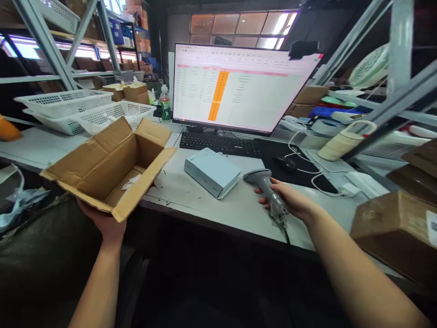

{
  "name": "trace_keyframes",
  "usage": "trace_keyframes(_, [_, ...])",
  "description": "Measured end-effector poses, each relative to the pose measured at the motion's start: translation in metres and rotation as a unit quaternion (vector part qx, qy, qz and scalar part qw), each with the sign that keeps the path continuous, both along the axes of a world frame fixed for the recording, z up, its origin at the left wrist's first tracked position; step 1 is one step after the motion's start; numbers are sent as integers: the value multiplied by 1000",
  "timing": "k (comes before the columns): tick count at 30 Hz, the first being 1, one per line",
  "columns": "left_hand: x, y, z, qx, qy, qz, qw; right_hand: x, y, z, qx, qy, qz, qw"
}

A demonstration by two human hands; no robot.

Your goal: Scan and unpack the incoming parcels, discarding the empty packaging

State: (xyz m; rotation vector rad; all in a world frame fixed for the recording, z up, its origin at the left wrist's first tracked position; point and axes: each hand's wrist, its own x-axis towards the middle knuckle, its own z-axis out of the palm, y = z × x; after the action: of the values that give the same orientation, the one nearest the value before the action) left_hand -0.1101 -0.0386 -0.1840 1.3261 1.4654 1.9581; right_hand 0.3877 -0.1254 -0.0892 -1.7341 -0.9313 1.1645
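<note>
An open cardboard box (112,168) tilts toward me at the desk's left front edge, its flaps spread and a scrap of white paper inside. My left hand (104,223) holds it from below, with the fingers hidden behind the cardboard. In my right hand (290,196) is a grey handheld barcode scanner (268,187), gripped by its handle, its head turned to the left. A cable hangs from the handle over the desk edge. Between the two hands a closed pale blue box (213,171) lies flat on the white desk (191,207), just left of the scanner's head.
Behind the pale box are a black keyboard (218,143) and a monitor (239,91) showing a spreadsheet. A mouse (286,163) rests on a black mat. White baskets (64,107) and a green-labelled bottle (165,104) stand back left; a taped carton (392,228) sits right.
</note>
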Motion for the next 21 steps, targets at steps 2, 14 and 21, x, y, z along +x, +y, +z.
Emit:
trace_keyframes(2, [-5, 4, -3, 14, 32, 30, 999, -7, 4, 5, -4, 14, -4, 1000])
trace_keyframes(14, [-16, 9, -1, -4, 70, 42, 997, -52, 42, 91, 118, -39, 96, 988])
trace_keyframes(21, [-19, 10, -8, 1, 85, 51, 995, -124, 80, 104, 109, -134, 251, 952])
